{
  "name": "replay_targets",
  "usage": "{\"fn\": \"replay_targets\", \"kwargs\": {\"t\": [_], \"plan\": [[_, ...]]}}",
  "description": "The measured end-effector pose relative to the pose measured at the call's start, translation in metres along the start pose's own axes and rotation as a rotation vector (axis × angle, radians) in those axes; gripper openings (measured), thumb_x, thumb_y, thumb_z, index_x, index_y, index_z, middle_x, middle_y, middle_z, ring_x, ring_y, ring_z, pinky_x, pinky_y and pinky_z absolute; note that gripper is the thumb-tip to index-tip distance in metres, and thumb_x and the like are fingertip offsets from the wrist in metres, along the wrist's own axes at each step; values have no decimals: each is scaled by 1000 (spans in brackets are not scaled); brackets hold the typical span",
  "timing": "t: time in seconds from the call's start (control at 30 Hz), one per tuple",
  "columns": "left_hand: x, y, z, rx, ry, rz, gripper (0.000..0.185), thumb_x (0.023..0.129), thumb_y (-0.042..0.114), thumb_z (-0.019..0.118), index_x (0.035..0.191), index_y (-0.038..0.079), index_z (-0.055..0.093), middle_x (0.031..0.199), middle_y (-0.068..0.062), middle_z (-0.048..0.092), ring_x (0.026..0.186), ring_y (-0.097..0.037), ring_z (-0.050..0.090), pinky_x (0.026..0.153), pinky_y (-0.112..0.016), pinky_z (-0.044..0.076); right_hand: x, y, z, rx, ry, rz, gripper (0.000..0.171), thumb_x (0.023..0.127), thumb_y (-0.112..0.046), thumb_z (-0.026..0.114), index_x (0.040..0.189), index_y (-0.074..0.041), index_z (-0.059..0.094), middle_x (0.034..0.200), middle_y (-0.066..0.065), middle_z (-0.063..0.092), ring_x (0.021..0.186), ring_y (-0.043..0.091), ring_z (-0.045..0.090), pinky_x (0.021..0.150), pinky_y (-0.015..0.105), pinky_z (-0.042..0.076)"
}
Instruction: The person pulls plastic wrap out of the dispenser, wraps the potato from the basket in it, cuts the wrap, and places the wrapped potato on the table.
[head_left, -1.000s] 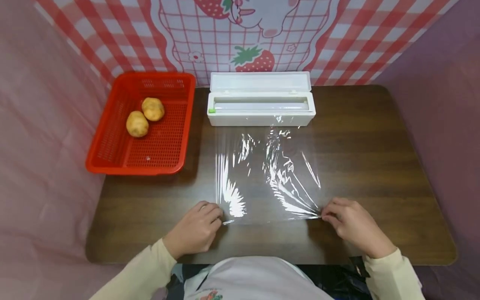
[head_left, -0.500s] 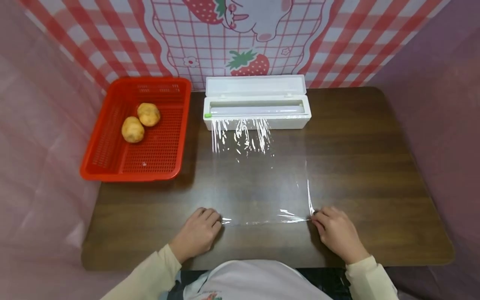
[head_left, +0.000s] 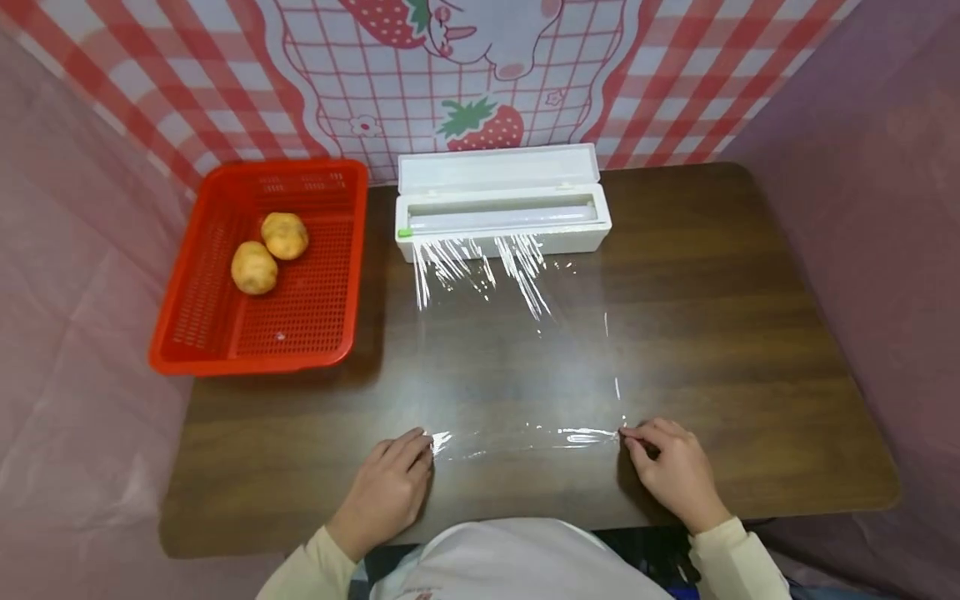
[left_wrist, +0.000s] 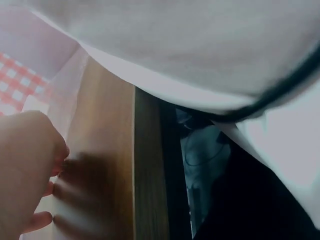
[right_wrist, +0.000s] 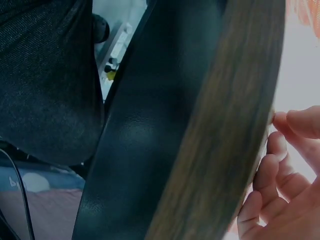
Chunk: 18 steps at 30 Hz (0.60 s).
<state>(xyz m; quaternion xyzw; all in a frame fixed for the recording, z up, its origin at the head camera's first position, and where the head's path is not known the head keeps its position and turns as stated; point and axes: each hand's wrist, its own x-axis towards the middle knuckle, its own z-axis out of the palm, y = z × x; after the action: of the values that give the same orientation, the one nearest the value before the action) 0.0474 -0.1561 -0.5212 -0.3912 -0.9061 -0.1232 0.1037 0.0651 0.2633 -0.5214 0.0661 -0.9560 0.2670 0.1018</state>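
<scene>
A sheet of clear plastic wrap [head_left: 517, 358] stretches from a white wrap dispenser box [head_left: 555, 243] toward the table's front. My right hand [head_left: 673, 468] pinches its near right corner between thumb and forefinger. At the near left corner is my left hand [head_left: 386, 490], fingertips gripping the film, where small creases show; its thumb is hidden in the head view. In the left wrist view the left hand [left_wrist: 27, 155] is low over the table, other fingers spread apart. The right wrist view shows the right hand [right_wrist: 287, 185] with thumb and forefinger together and the other fingers curled.
A red plastic basket [head_left: 333, 333] with two potatoes [head_left: 254, 268] stands at the left of the wooden table [head_left: 720, 333]. The dispenser's lid [head_left: 498, 170] is raised, with a green slider [head_left: 405, 233] at its front left. A checked cloth [head_left: 675, 83] hangs behind.
The right hand has drawn in to the left, then stayed near the film's corner. The wrap lies flatter, its bright creases now mostly near the box. The head view has shifted slightly.
</scene>
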Motion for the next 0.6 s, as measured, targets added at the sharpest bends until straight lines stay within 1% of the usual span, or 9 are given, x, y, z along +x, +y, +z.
{"fn": "replay_targets", "kwargs": {"t": [0.1,0.2,0.33,0.4,0.47,0.53,0.6], "plan": [[-1,0,0,-41,40,-29,25,90,17,61,100,1,77,117,-15,69,118,-33,62,90,-46,53,3,0,3,6,33,-7,13,76,1,80,85,-8,79,79,-2,69,72,20,63,69,46,48],[0,1,0,-79,69,-37,21,88,15,62,94,2,77,117,-16,69,117,-35,63,91,-47,53,2,-1,4,8,52,10,12,75,1,81,83,-8,78,77,-2,68,72,21,62,69,44,44],[1,2,-2,-96,65,-70,15,85,14,67,89,3,77,119,-18,68,116,-35,63,91,-49,53,-1,-3,5,29,57,55,12,76,3,81,83,-6,77,77,0,67,73,21,59,70,40,39],[2,3,-2,-97,50,-91,14,85,15,70,88,5,77,121,-17,67,116,-34,63,91,-49,52,-1,-4,3,46,58,74,14,76,5,81,82,-7,76,76,-1,66,71,17,56,68,36,39],[2,3,-2,-104,43,-108,13,85,16,70,88,5,77,121,-16,66,115,-32,63,92,-48,52,0,-4,1,69,66,82,16,76,7,81,81,-7,75,75,-3,64,68,13,54,66,29,41],[5,3,-2,-115,51,-113,12,85,15,71,88,5,77,120,-15,66,114,-32,63,92,-48,53,3,-3,-3,96,84,79,17,76,8,81,80,-7,75,73,-5,62,65,9,51,61,21,41],[8,1,-2,-124,69,-116,11,84,13,72,88,5,77,119,-15,67,111,-31,63,91,-48,53,9,-1,-6,118,104,67,18,76,9,80,80,-7,75,72,-6,60,63,7,49,58,16,39]]}}
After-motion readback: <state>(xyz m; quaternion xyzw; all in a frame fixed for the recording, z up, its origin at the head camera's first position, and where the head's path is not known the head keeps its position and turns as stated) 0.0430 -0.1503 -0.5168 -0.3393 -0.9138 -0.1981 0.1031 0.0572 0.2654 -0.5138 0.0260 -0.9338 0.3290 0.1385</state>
